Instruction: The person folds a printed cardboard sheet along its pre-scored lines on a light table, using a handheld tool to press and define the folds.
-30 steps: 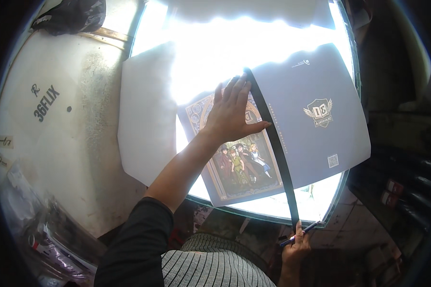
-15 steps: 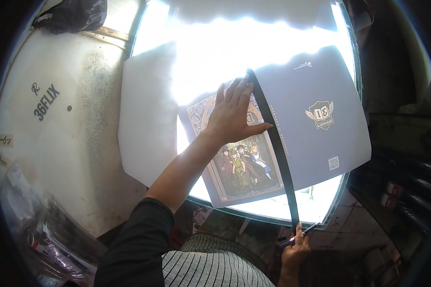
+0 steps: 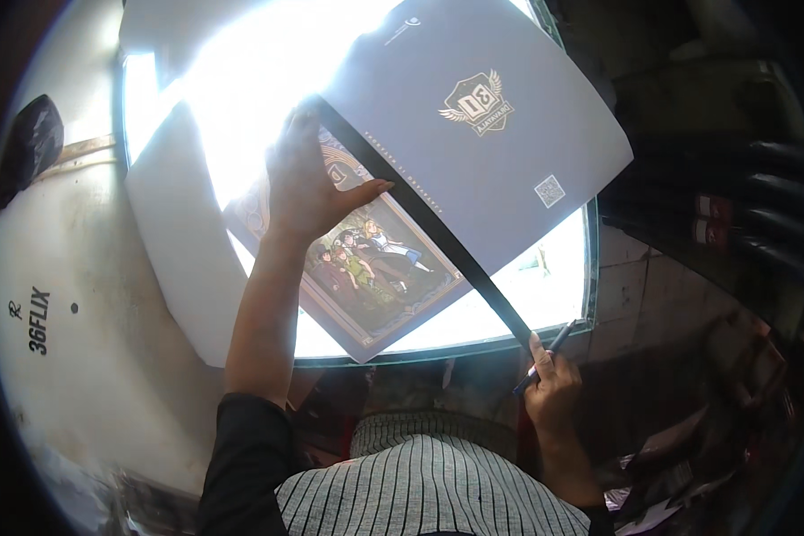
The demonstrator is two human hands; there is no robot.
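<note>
Book cover sheet (image 3: 438,170) — a large printed sheet, pale blue-grey with a crest on its right half and an illustrated picture of figures on its left half — lies across a brightly lit glass light table (image 3: 545,295), reaching from the table's middle toward its far right corner. Under it sits a plain white sheet (image 3: 174,241), spread toward the table's left edge. To the left of the table is a worn white surface (image 3: 71,295) with a dark bag (image 3: 29,147) near its far corner.

A long black ruler (image 3: 424,219) runs diagonally down the sheet where the two halves meet, from the middle to the near edge of the table. The left hand (image 3: 308,179) presses flat on the illustrated half, fingers spread wide, thumb out and touching the ruler's side. The right hand (image 3: 552,384) sits at the near right edge, fingers curled around a dark pen or knife (image 3: 545,357) just beside the ruler's lower end.

To do this well, I judge the left hand should hold ruler and sheet firmly — no slipping — while the tool follows the ruler's edge in one steady stroke.
</note>
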